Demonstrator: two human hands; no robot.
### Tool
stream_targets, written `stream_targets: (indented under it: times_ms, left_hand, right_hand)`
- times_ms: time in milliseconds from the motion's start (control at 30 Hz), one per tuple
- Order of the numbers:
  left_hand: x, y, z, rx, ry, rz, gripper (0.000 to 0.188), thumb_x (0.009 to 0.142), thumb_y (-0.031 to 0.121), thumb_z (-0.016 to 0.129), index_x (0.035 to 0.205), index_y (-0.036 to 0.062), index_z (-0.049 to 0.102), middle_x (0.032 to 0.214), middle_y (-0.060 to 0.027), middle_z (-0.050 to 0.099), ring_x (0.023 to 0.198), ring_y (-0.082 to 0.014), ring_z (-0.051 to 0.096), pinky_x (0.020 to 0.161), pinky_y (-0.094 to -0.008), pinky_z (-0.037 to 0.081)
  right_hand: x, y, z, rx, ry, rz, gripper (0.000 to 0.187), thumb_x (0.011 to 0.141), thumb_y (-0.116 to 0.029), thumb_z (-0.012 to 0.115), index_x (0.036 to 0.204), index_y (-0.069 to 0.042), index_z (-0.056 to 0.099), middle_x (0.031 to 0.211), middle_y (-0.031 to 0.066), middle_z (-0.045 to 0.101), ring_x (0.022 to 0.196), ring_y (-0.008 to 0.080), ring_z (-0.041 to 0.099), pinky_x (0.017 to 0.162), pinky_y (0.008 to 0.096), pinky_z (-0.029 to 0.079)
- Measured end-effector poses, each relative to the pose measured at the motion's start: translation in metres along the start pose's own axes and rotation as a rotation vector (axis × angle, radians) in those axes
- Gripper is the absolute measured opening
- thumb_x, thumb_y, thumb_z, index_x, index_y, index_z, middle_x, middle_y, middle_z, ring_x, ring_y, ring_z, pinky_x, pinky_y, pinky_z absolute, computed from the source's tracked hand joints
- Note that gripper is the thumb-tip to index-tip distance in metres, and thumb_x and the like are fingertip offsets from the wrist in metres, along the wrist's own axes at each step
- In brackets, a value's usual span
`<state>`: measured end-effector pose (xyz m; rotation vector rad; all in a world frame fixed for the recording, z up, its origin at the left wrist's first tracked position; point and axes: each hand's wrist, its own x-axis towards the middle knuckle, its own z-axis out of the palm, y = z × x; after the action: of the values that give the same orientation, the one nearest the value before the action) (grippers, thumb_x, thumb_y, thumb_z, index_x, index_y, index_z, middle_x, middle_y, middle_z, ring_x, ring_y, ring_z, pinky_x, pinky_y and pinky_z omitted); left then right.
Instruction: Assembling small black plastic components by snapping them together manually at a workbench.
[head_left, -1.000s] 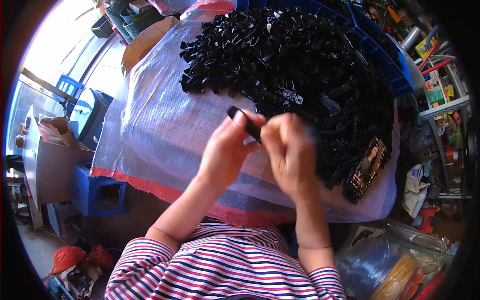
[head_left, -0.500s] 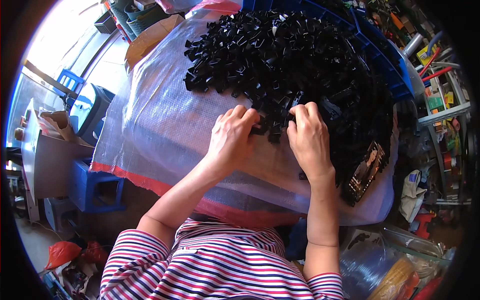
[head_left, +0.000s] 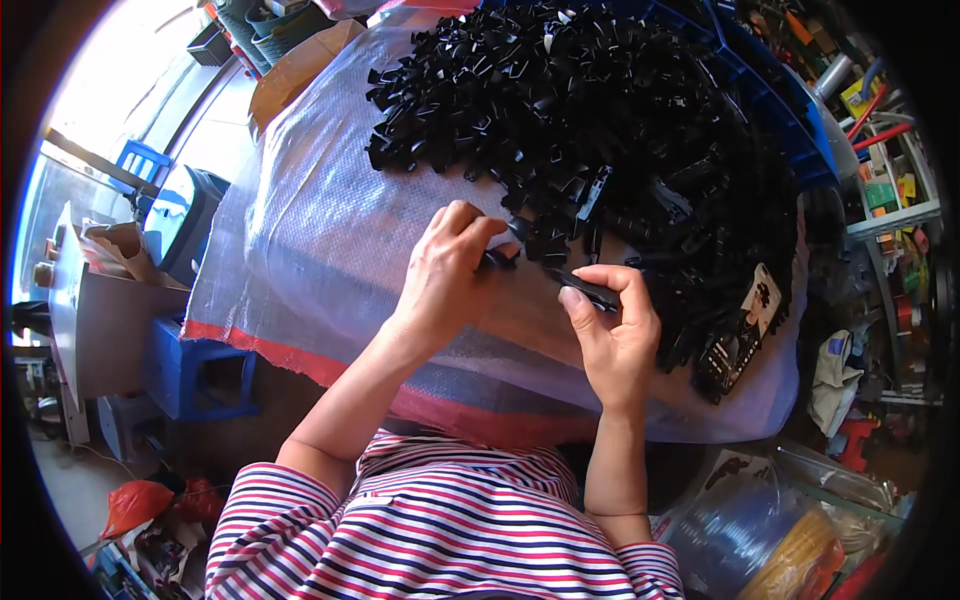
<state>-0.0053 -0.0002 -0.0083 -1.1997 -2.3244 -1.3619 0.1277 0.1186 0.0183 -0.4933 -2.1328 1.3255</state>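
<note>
A big heap of black plastic parts (head_left: 590, 140) lies on a white woven sheet (head_left: 320, 250) over the table. At the heap's near edge, my left hand (head_left: 445, 275) pinches a small black clip-like part (head_left: 500, 258) between thumb and fingers. To its right, my right hand (head_left: 615, 335) holds a long flat black part (head_left: 585, 288) in its fingertips. The two parts are a little apart, both just above the sheet.
A printed black card (head_left: 740, 330) lies at the heap's right edge. Blue crates (head_left: 780, 110) stand behind the heap, blue stools (head_left: 195, 375) at the left below the table. Clear bags and a yellow coil (head_left: 790, 560) sit at lower right. Shelves (head_left: 890, 150) with tools fill the right side.
One second ago both hands held one black part together near my body. They then reached into the heap. Now they have drawn back, each holding its own part.
</note>
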Motion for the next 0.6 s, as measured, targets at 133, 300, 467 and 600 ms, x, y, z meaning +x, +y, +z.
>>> stream_targets:
  times_ms: [133, 300, 467, 600]
  left_hand:
    - [-0.001, 0.007, -0.001, 0.111, -0.054, 0.147, 0.022, 0.062, -0.004, 0.062, 0.083, 0.0026, 0.059, 0.080, -0.0110, 0.055, 0.070, -0.0296, 0.057, 0.062, -0.0352, 0.047]
    - [-0.006, 0.015, -0.004, -0.183, -0.128, -0.034, 0.014, 0.072, -0.005, 0.061, 0.084, 0.0019, 0.059, 0.078, -0.0089, 0.060, 0.067, -0.0194, 0.060, 0.058, -0.0262, 0.047]
    - [-0.002, 0.021, -0.007, -0.882, -0.196, -0.492, 0.008, 0.082, 0.001, 0.060, 0.090, -0.0009, 0.060, 0.085, -0.0049, 0.061, 0.072, -0.0121, 0.058, 0.061, -0.0255, 0.048]
    - [-0.007, 0.015, -0.004, -1.245, -0.230, -0.561, 0.015, 0.083, 0.012, 0.062, 0.093, 0.0018, 0.059, 0.089, -0.0046, 0.060, 0.078, -0.0113, 0.056, 0.066, -0.0235, 0.044]
  right_hand:
    - [-0.006, 0.004, 0.001, -0.095, -0.009, -0.104, 0.020, 0.077, -0.008, 0.068, 0.092, -0.001, 0.056, 0.085, 0.0052, 0.060, 0.077, 0.0131, 0.057, 0.072, 0.0246, 0.046]
    - [-0.012, 0.001, 0.010, 0.098, 0.013, -0.067, 0.020, 0.081, -0.010, 0.066, 0.095, 0.000, 0.054, 0.088, 0.0063, 0.060, 0.073, 0.0107, 0.058, 0.067, 0.0221, 0.048]
    - [-0.014, -0.002, 0.010, 0.017, -0.049, -0.104, 0.023, 0.083, -0.015, 0.064, 0.099, 0.000, 0.056, 0.082, 0.0054, 0.061, 0.069, 0.0092, 0.058, 0.062, 0.0226, 0.047]
    - [-0.014, -0.002, 0.012, -0.057, -0.059, -0.220, 0.022, 0.082, -0.014, 0.064, 0.098, -0.001, 0.055, 0.084, 0.0095, 0.062, 0.072, 0.0163, 0.060, 0.063, 0.0264, 0.048]
